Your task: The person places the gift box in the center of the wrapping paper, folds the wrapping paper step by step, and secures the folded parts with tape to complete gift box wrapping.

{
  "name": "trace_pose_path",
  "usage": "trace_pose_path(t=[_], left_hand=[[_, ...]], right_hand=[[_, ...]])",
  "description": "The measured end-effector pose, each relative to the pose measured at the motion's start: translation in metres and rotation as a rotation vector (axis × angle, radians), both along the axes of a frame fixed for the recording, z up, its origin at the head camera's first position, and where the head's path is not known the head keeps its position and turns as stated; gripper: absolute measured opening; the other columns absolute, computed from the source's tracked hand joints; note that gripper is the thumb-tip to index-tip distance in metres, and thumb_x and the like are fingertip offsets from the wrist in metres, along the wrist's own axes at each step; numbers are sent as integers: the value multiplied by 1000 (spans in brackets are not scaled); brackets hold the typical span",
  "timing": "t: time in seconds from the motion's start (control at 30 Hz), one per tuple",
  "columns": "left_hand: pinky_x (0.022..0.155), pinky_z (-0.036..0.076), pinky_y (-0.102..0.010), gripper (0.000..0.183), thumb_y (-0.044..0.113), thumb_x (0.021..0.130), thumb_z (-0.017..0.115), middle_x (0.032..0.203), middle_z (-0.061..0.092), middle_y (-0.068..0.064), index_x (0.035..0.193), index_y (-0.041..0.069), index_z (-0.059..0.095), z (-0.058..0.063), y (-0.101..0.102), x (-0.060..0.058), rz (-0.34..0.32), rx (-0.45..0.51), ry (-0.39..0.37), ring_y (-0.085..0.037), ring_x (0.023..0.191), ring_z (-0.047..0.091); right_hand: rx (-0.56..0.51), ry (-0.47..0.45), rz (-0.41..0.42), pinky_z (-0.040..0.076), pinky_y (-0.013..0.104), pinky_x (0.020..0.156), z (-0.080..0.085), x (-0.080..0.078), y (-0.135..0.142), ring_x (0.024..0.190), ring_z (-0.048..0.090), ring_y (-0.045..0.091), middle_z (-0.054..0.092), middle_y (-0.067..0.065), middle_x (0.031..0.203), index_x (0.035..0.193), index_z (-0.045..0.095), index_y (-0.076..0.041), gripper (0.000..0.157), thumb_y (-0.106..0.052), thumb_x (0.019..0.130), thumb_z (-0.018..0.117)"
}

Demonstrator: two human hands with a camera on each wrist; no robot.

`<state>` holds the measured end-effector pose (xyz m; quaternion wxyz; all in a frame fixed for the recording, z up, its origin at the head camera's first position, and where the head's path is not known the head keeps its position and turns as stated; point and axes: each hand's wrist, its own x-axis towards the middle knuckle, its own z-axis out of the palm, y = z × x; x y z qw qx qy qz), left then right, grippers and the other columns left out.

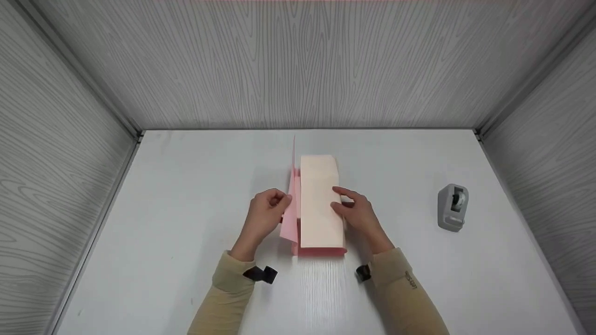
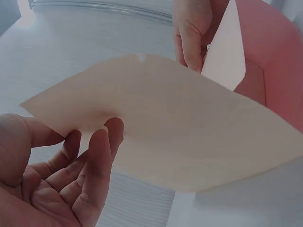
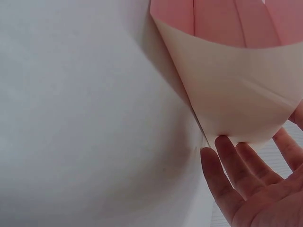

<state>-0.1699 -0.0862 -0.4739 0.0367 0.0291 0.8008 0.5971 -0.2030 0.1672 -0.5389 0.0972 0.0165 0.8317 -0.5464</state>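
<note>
Flap [image 1: 289, 224] in left hand [image 1: 267, 211]; right hand [image 1: 359, 213] holds panel [image 1: 320, 202]

I am in what looks like a plain work booth: pale grey wood-grain panels [image 1: 288, 65] rise along the far, left and right edges of my white table [image 1: 172, 186], grey strips [image 1: 531, 80] run up from its far corners, and a desktop tape dispenser [image 1: 453, 207] stands near the right edge.

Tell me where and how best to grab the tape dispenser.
Probably across the long grey sides of the tape dispenser, from above, with the right hand, the nearer one, once it leaves the paper. The body is longer than wide and stands apart on the table; avoid the tape roll exposed on top.
</note>
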Motion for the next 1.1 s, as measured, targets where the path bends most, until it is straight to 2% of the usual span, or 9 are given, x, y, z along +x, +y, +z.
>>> trace_pose_path(t=[0.2, 0.33, 0.5, 0.73, 0.9, 1.1], left_hand=[[62, 52, -30, 16, 18, 97, 62, 81, 65, -5, 94, 4, 68, -4, 13, -2, -28, -64, 55, -18, 71, 59], [72, 53, -33, 16, 18, 97, 62, 93, 67, -6, 95, 4, 68, -7, 21, -3, -51, -95, 109, -19, 83, 62], [82, 53, -35, 14, 19, 98, 60, 106, 67, -6, 97, 6, 67, -10, 30, -5, -81, -116, 115, -19, 92, 63], [77, 52, -32, 15, 20, 100, 57, 93, 66, -1, 98, 8, 67, -18, 40, -10, -136, -165, 100, -13, 85, 62], [71, 50, -30, 16, 22, 100, 57, 88, 65, 3, 95, 11, 67, -23, 48, -14, -140, -231, 87, -12, 77, 59], [69, 49, -30, 16, 22, 100, 56, 86, 65, 3, 94, 11, 67, -26, 53, -16, -144, -263, 106, -12, 75, 58]], right_hand=[[12, -8, -1, 51, 45, 92, -2, 0, 0, 118, 58, 28, 45, 8, 146, 138, 58, -26, 48, -26, 92, 71], [18, -1, -1, 51, 45, 91, -2, -1, 0, 118, 58, 28, 46, 9, 146, 138, 59, -25, 48, -25, 92, 71], [23, 3, 4, 52, 45, 90, -2, -2, -1, 117, 59, 29, 47, 9, 145, 138, 58, -25, 48, -25, 92, 71], [10, -12, 2, 51, 44, 91, -1, -2, 0, 119, 59, 28, 46, 7, 146, 138, 58, -27, 47, -26, 92, 70], [7, -16, 4, 51, 44, 91, -2, -3, 1, 120, 58, 27, 46, 7, 147, 138, 58, -27, 47, -25, 92, 70], [10, -15, 3, 51, 43, 91, -2, -3, 1, 120, 58, 28, 47, 6, 146, 137, 59, -28, 46, -25, 92, 70]])
